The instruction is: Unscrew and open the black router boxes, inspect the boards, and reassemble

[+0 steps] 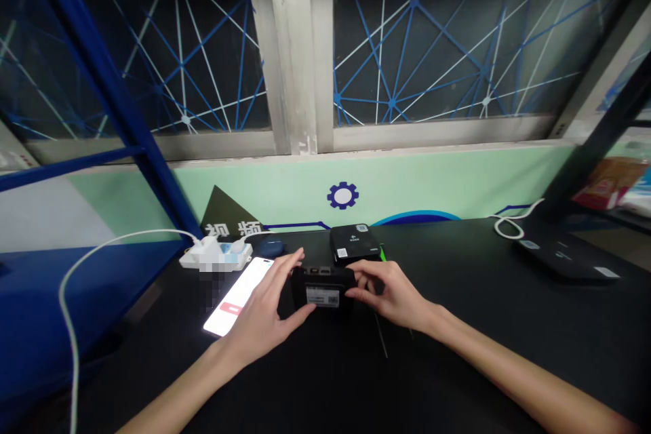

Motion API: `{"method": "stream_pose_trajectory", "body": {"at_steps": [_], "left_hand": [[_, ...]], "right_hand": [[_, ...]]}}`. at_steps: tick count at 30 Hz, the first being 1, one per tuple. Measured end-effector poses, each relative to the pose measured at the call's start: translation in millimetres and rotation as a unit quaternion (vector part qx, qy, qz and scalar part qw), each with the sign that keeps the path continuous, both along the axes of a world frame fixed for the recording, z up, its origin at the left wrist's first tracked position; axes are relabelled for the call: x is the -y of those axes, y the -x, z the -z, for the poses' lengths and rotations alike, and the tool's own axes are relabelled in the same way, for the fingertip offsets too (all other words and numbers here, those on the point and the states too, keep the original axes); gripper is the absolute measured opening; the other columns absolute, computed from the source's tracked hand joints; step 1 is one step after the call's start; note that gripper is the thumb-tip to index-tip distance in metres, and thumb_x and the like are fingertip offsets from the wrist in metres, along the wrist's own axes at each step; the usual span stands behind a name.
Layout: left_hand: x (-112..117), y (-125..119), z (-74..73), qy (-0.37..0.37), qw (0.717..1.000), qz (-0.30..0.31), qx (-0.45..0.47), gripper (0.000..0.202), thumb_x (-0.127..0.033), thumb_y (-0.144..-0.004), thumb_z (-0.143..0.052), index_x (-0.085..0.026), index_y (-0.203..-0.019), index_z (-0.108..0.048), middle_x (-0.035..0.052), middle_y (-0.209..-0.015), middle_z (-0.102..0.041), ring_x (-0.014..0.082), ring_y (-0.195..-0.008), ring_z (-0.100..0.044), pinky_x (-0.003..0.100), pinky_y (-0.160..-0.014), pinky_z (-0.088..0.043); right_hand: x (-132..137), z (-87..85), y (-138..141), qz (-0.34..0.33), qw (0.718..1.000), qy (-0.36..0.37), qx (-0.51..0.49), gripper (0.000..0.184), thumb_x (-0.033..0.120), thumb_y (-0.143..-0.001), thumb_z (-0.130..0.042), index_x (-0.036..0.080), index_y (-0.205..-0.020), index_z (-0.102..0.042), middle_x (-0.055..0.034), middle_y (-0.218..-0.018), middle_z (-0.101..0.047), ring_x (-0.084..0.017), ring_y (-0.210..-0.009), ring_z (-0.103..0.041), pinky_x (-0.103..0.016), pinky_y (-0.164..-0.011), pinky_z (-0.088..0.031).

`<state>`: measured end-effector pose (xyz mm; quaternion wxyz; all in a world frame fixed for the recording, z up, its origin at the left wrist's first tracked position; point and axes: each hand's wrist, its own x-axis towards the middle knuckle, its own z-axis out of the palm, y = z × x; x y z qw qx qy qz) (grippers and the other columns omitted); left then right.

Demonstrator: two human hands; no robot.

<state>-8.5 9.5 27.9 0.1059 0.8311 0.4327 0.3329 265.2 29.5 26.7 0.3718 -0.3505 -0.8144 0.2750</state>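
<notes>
Cradling a small black box [323,285] above a black tabletop [508,325], the left hand [262,308] and right hand [394,295] stand half open, fingers pressed on its opposite ends; that light hold looks like the weak point; a slip could knock the lit smartphone [237,297] just beside it, or the second black box [354,243] behind.
</notes>
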Motion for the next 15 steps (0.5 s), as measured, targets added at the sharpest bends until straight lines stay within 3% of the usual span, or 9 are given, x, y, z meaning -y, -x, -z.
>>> {"method": "stream_pose_trajectory", "body": {"at_steps": [3,5,10,15], "left_hand": [[0.7,0.5,-6.0,0.033,0.998,0.012,0.043,0.036,-0.041,-0.101,-0.051,-0.029,-0.135,-0.051,0.0052,-0.134,-0.059,0.0263,-0.122,-0.057,0.041,-0.103,-0.047],[0.1,1.9,-8.4,0.072,0.996,0.028,0.034,0.028,-0.043,-0.103,-0.046,-0.028,-0.121,-0.061,0.0036,-0.127,-0.064,0.0261,-0.118,-0.06,0.041,-0.102,-0.048],[-3.6,8.2,-3.1,0.17,0.983,0.048,-0.042,0.044,-0.05,-0.097,-0.056,-0.033,-0.137,-0.053,0.0035,-0.141,-0.056,0.028,-0.128,-0.054,0.044,-0.108,-0.044],[-4.4,8.6,5.8,0.137,0.987,0.027,-0.079,0.068,-0.043,-0.079,-0.076,-0.032,-0.14,-0.05,0.0053,-0.145,-0.052,0.0322,-0.131,-0.05,0.048,-0.109,-0.043]], "right_hand": [[2.7,-1.9,-1.4,-0.009,0.998,-0.067,0.018,0.025,0.035,-0.093,-0.066,0.02,-0.114,-0.069,-0.0048,-0.091,-0.074,-0.015,-0.071,-0.066,-0.025,-0.069,-0.054],[3.4,-1.8,-3.1,-0.016,0.995,-0.095,0.037,0.025,0.031,-0.094,-0.065,0.022,-0.117,-0.068,-0.0063,-0.1,-0.075,-0.017,-0.082,-0.069,-0.027,-0.077,-0.055],[2.1,0.0,-7.7,-0.043,0.987,-0.112,0.108,0.028,0.029,-0.092,-0.067,0.021,-0.118,-0.066,-0.0077,-0.108,-0.074,-0.021,-0.098,-0.07,-0.032,-0.089,-0.053],[2.5,-3.7,-8.4,-0.087,0.978,-0.107,0.155,0.035,0.032,-0.086,-0.072,0.019,-0.118,-0.066,-0.0092,-0.111,-0.072,-0.023,-0.099,-0.069,-0.033,-0.089,-0.053]]}}
